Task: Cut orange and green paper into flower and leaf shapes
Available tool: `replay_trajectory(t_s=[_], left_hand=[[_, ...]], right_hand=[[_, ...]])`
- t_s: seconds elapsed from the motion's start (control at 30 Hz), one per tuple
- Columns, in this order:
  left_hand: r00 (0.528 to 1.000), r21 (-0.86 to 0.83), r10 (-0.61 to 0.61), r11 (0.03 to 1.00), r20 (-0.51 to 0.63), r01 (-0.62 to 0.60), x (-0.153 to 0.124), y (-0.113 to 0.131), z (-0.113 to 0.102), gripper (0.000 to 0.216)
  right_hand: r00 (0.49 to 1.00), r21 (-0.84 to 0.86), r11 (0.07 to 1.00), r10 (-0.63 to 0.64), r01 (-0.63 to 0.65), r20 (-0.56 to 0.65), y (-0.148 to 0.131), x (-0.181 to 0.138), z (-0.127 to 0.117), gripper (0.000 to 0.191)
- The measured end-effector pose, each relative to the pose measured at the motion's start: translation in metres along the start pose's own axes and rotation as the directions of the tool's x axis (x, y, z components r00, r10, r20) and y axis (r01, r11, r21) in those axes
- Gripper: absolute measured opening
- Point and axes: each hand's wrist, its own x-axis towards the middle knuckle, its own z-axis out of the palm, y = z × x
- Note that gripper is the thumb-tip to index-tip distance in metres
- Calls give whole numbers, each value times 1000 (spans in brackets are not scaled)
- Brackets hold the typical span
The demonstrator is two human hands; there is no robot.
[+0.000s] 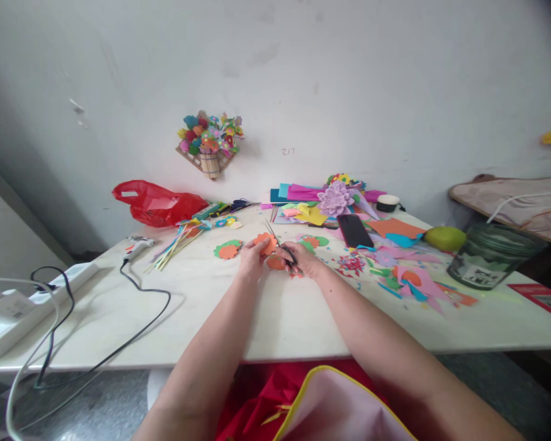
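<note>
My left hand (252, 258) pinches an orange scalloped paper flower (265, 244) near the middle of the table. My right hand (302, 258) is closed round the dark handles of a pair of scissors (290, 255), whose blades point up and left beside the flower. Under the hands lies another orange round piece (275, 263). To the left of my left hand rest green and orange scalloped pieces (228, 249). More green and orange pieces (314, 242) lie just beyond my right hand.
Paper scraps (413, 278) and a phone (354, 231) lie to the right, near a glass jar (480, 257). At left are a glue gun (140, 246) with its cable, a power strip (68, 288), paper strips (172, 245) and a red plastic bag (158, 205). Coloured sheets (298, 195) lie along the wall.
</note>
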Motion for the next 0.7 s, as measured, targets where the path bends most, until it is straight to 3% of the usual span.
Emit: replay_trajectory(t_s=[0.7], left_hand=[[999,22,-2,1000,-40,2,0,4,1,31]], right_hand=[[1000,-10,1000,1,0,23,1,-1,-1,29]])
